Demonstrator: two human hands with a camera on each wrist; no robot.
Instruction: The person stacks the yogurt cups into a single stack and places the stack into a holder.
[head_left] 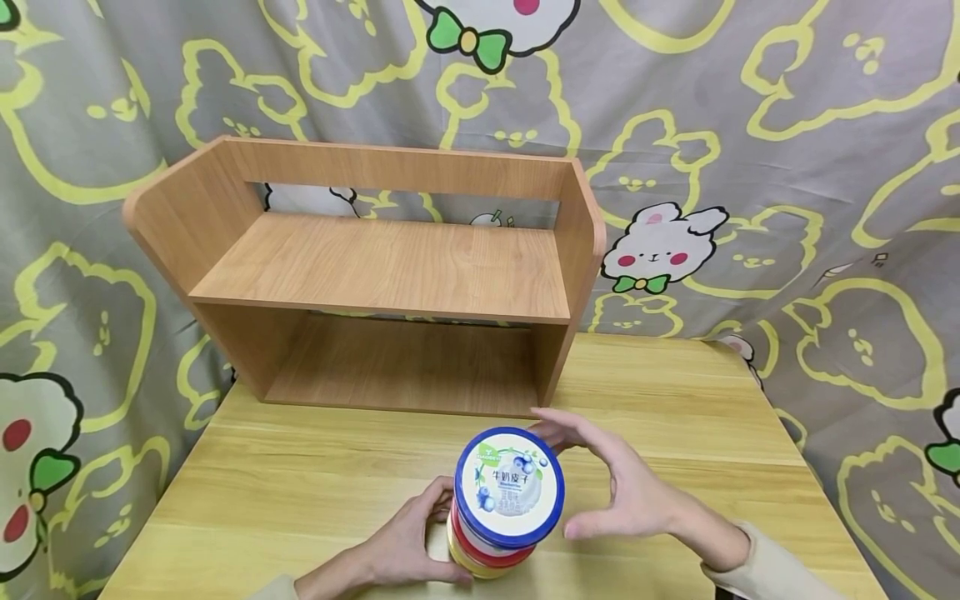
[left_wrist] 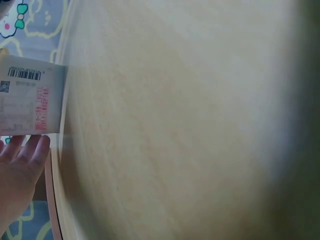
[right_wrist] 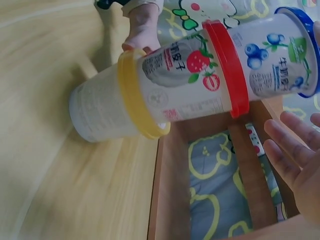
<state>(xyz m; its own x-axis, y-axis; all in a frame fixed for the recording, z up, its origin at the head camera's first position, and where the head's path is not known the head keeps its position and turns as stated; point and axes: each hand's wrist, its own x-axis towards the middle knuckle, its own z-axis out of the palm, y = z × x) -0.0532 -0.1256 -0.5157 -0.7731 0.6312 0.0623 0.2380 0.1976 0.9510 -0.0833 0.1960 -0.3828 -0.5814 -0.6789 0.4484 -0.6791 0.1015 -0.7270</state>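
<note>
Three lidded paper tubs stand stacked on the table. The blue-lidded tub (head_left: pixel 510 487), printed with blueberries, is on top; a red-lidded tub (right_wrist: pixel 182 75) with strawberries is in the middle, and a yellow-lidded tub (right_wrist: pixel 97 107) is lowest. Low on the stack's left side, my left hand (head_left: pixel 408 537) holds it between thumb and fingers; part of that grip is hidden behind the tubs. My right hand (head_left: pixel 630 483) curves beside the upper right side, thumb and fingers spread apart. A gap shows at its thumb; whether its far fingertips touch the tub I cannot tell.
Behind the stack, a two-tier wooden shelf (head_left: pixel 390 262) stands on the wooden table (head_left: pixel 675 400). A grey curtain (head_left: pixel 810 108) with yellow bear outlines and white rabbits hangs behind and along the sides.
</note>
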